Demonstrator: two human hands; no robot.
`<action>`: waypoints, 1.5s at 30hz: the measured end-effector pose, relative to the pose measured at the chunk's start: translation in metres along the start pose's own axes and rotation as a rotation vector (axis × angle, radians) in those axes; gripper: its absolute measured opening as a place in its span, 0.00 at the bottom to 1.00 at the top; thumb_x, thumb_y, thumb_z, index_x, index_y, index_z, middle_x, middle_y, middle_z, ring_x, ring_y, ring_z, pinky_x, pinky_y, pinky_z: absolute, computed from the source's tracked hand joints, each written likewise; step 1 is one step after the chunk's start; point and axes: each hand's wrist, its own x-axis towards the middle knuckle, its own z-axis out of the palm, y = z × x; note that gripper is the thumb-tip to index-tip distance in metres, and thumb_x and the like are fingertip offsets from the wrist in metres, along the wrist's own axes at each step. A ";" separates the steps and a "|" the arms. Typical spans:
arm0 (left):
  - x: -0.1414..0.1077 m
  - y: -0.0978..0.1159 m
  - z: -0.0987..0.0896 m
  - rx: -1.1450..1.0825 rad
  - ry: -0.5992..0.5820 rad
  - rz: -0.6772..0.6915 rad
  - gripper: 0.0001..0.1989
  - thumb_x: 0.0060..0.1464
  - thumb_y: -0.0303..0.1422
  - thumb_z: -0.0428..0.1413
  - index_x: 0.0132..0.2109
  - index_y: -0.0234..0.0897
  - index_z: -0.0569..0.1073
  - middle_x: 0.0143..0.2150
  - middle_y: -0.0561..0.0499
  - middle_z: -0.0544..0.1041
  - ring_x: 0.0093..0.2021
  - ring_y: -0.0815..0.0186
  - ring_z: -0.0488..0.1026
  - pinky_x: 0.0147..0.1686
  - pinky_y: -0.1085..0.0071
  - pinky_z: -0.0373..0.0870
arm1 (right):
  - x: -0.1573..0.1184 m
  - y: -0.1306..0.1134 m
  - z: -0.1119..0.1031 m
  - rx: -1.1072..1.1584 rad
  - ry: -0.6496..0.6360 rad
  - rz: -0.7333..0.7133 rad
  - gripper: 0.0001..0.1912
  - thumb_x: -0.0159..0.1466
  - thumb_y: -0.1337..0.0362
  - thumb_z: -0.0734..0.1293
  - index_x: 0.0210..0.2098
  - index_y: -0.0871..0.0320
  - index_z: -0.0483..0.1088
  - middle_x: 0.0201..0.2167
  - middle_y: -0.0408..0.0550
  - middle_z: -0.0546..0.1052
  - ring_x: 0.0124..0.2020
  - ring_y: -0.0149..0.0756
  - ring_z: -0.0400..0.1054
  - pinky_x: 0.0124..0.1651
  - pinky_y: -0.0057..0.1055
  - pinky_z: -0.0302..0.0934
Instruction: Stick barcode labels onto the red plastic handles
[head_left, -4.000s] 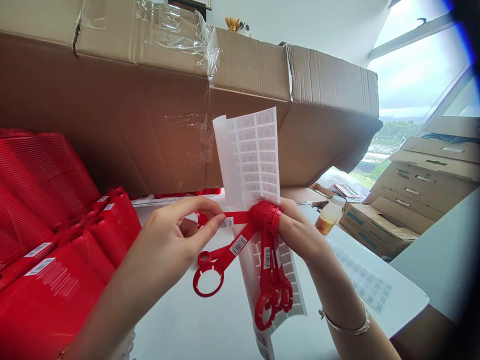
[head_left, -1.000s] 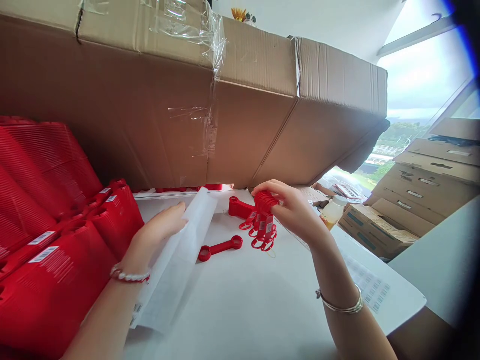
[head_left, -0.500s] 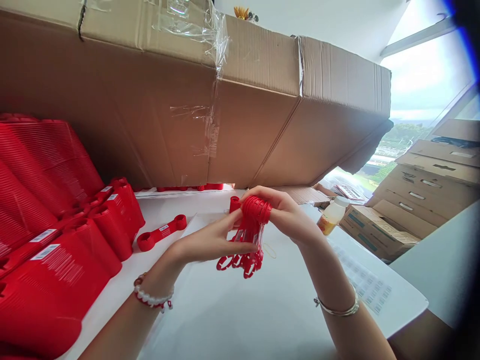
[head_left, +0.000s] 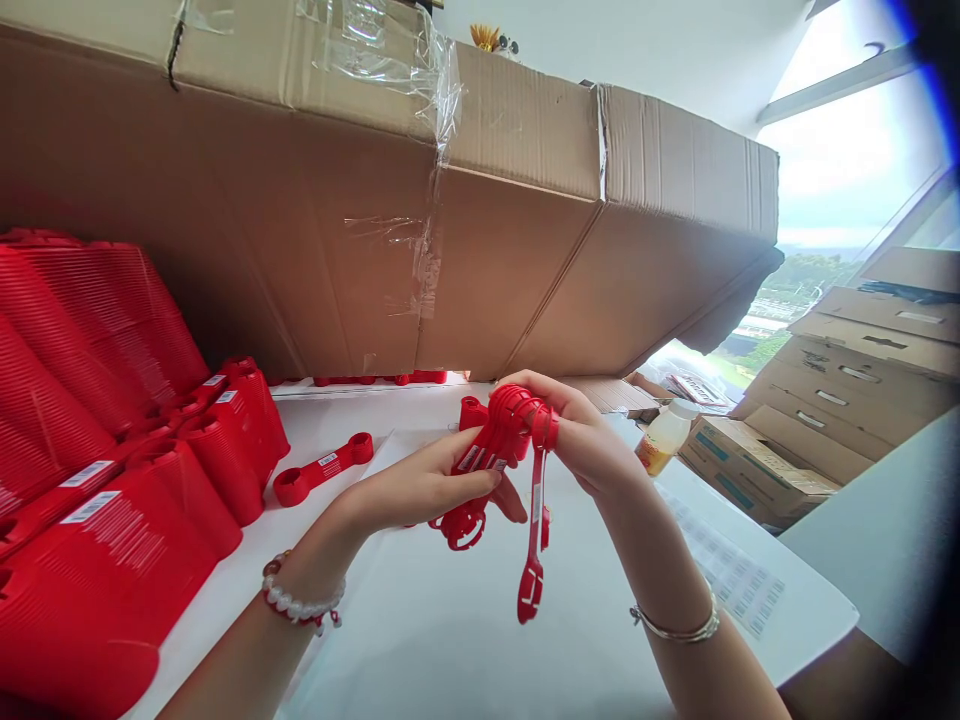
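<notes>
Both hands hold a bunch of red plastic straps (head_left: 491, 445), flat pieces with a ring at each end and white barcode labels. My left hand (head_left: 427, 480) is closed around the middle of the bunch, thumb across the front. At the top rings, my right hand (head_left: 574, 430) is closed, with its fingers partly hidden behind and inside them. One strap (head_left: 535, 530) hangs down apart from the others below my right hand. On the table to the left lies a small stack of the same straps (head_left: 324, 468). Another red piece (head_left: 472, 408) stands just behind my hands.
Tall nested stacks of red straps (head_left: 150, 540) fill the left side. A large taped cardboard box (head_left: 315, 240) overhangs the white table (head_left: 420, 640) at the back. To the right are a bottle (head_left: 666, 435), a barcode label sheet (head_left: 727, 560) and stacked cartons (head_left: 847, 390).
The bunch has fanned out and tilted, its lower ends swinging left with my left hand. One strap has separated and now dangles beneath my right hand.
</notes>
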 end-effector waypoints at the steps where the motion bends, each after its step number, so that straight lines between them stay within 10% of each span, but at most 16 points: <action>1: 0.001 -0.001 0.000 0.007 0.008 -0.001 0.17 0.64 0.46 0.56 0.50 0.39 0.72 0.46 0.43 0.81 0.48 0.58 0.78 0.45 0.62 0.74 | 0.000 -0.001 0.003 0.008 0.027 0.003 0.01 0.64 0.65 0.68 0.36 0.56 0.72 0.32 0.41 0.71 0.32 0.31 0.65 0.34 0.28 0.60; 15: 0.013 -0.010 0.010 -0.009 -0.024 -0.039 0.19 0.51 0.40 0.67 0.45 0.40 0.70 0.34 0.55 0.74 0.33 0.65 0.74 0.30 0.68 0.69 | -0.002 0.002 0.002 -0.061 0.211 -0.094 0.05 0.62 0.68 0.66 0.37 0.53 0.72 0.30 0.41 0.72 0.29 0.32 0.65 0.28 0.27 0.60; 27: -0.013 0.019 -0.009 0.062 0.115 -0.098 0.20 0.53 0.44 0.64 0.49 0.41 0.72 0.30 0.57 0.71 0.25 0.71 0.69 0.23 0.74 0.63 | -0.015 -0.011 -0.022 -0.351 0.063 -0.362 0.15 0.58 0.79 0.64 0.37 0.53 0.71 0.42 0.43 0.71 0.39 0.32 0.69 0.37 0.28 0.66; 38: -0.014 0.018 -0.008 0.064 0.148 -0.039 0.17 0.54 0.43 0.66 0.48 0.44 0.73 0.33 0.57 0.74 0.26 0.71 0.70 0.26 0.72 0.67 | -0.009 -0.001 -0.012 -0.039 0.083 -0.301 0.17 0.59 0.77 0.64 0.43 0.51 0.70 0.40 0.42 0.72 0.31 0.28 0.66 0.28 0.27 0.61; 45: -0.011 0.012 -0.011 0.011 0.159 0.032 0.16 0.59 0.45 0.62 0.50 0.45 0.72 0.33 0.59 0.69 0.24 0.75 0.64 0.27 0.72 0.69 | -0.004 0.004 0.005 -0.023 0.329 -0.293 0.12 0.63 0.74 0.64 0.43 0.51 0.69 0.37 0.41 0.74 0.34 0.29 0.69 0.32 0.27 0.65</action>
